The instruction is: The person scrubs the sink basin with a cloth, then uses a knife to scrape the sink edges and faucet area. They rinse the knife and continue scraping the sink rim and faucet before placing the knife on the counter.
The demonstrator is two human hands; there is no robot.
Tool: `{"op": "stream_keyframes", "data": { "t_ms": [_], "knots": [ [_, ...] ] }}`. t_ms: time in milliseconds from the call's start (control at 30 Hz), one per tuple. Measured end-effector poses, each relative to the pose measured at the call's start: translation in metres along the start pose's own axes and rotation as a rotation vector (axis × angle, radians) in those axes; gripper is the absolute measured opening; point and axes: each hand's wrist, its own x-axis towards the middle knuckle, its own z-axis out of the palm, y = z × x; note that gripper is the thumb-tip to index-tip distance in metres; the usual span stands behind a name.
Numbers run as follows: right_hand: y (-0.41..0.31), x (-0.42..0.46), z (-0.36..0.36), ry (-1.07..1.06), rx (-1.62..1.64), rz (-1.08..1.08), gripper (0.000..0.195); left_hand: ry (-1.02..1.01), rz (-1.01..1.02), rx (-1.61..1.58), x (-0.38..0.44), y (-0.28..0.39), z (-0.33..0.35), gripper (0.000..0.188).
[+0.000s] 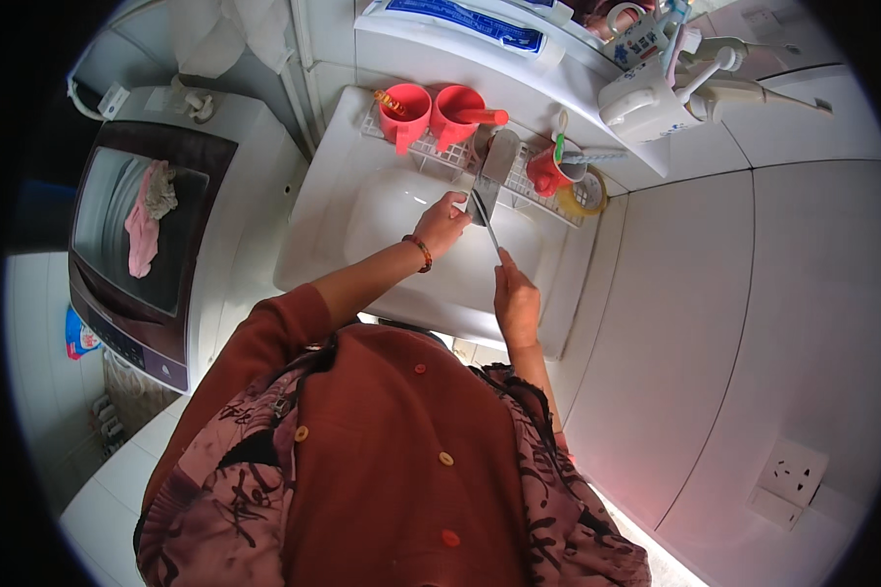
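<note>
My right hand [516, 293] grips a slim grey stick-like tool [490, 231], perhaps a toothbrush. Its far end lies over the spout of the metal basin faucet [495, 165]. At the spout's left edge is my left hand [440, 224], with thumb and forefinger curved close to the tool's tip. Whether those fingers pinch anything is too small to tell. Below both hands spreads the white ceramic washbasin [382, 213].
Behind the faucet, a white wire rack [440, 158] bears red mugs [404, 110] and a roll of tape [591, 192]. Above them juts a shelf [470, 51] with a toothbrush cup [646, 103]. To the left stands a washing machine [257, 169]; a tiled wall [683, 293] bounds the right.
</note>
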Motion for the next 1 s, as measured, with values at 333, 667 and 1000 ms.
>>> {"op": "stream_keyframes", "data": {
  "t_ms": [333, 667, 1000],
  "knots": [
    [0.01, 0.011, -0.005, -0.119, -0.07, -0.046, 0.029, 0.151, 0.083, -0.055, -0.003, -0.01, 0.014, 0.032],
    [0.013, 0.019, 0.006, -0.025, -0.125, -0.066, 0.026, 0.094, 0.086, -0.008, 0.001, -0.008, 0.012, 0.033],
    [0.023, 0.047, -0.001, -0.041, -0.16, -0.079, 0.028, 0.113, 0.098, -0.046, -0.005, -0.001, 0.018, 0.035]
  ]
}}
